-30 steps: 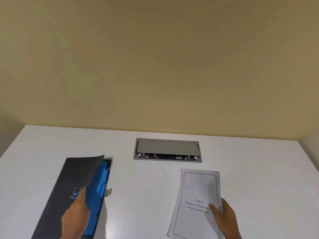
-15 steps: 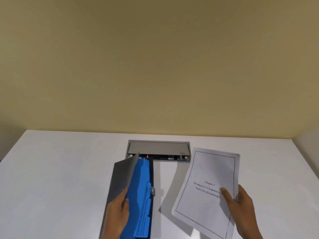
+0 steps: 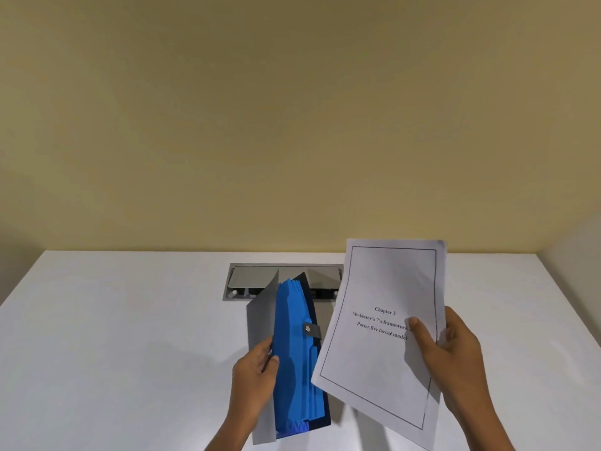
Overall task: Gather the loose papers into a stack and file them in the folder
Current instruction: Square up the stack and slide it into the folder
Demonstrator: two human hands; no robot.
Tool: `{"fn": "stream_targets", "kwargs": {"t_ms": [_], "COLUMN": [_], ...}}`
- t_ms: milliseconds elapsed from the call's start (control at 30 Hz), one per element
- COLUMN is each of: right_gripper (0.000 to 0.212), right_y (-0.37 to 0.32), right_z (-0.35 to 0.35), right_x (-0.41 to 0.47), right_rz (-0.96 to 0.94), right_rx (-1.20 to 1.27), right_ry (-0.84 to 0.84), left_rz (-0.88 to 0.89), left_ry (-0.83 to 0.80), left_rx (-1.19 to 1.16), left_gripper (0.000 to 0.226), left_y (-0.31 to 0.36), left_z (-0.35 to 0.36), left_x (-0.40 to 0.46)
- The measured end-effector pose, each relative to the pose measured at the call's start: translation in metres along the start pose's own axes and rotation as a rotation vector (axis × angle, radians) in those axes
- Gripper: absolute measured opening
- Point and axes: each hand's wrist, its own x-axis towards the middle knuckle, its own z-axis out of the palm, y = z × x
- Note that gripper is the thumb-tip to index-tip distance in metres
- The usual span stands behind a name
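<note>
Left hand (image 3: 255, 369) grips the folder (image 3: 294, 353) cover, spreading blue dividers open; right hand (image 3: 450, 356) pinches the papers (image 3: 380, 336), raised and tilted, headed "Chapter 3".

Blue-pocketed folder (image 3: 297, 349) with grey cover, white black-bordered papers (image 3: 383, 333), white table (image 3: 113, 336), tan wall (image 3: 292, 125).

This is looking like an office. A plain white tabletop (image 3: 113, 336) is running up to a bare beige wall (image 3: 292, 125), and a metal cable hatch (image 3: 260, 278) is sitting flush in the tabletop just before the wall. In front of the hatch, an expanding folder (image 3: 296, 353) and printed papers (image 3: 387, 320) headed "Chapter 3" are adding to the impression.
</note>
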Motion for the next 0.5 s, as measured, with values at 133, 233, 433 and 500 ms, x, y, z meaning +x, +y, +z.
{"fn": "stream_targets", "kwargs": {"t_ms": [133,233,433,500], "right_gripper": [0.014,0.013,0.020,0.018], "right_y": [-0.015,-0.025,-0.025,-0.023], "right_z": [0.015,0.037,0.090,0.108], "right_x": [0.000,-0.006,-0.025,-0.030], "right_rz": [-0.115,-0.188,-0.233,-0.236], "right_rx": [-0.081,-0.127,-0.294,-0.351], "right_ry": [-0.040,-0.116,-0.303,-0.339], "left_rz": [-0.006,-0.003,-0.024,-0.021], "left_ry": [0.011,0.027,0.045,0.051], "left_rx": [-0.038,-0.052,-0.113,-0.114], "left_gripper": [0.046,0.047,0.048,0.049], "left_y": [0.000,-0.002,-0.004,-0.003], "left_z": [0.004,0.003,0.000,0.000], "left_x": [-0.002,-0.002,-0.003,-0.003]}}
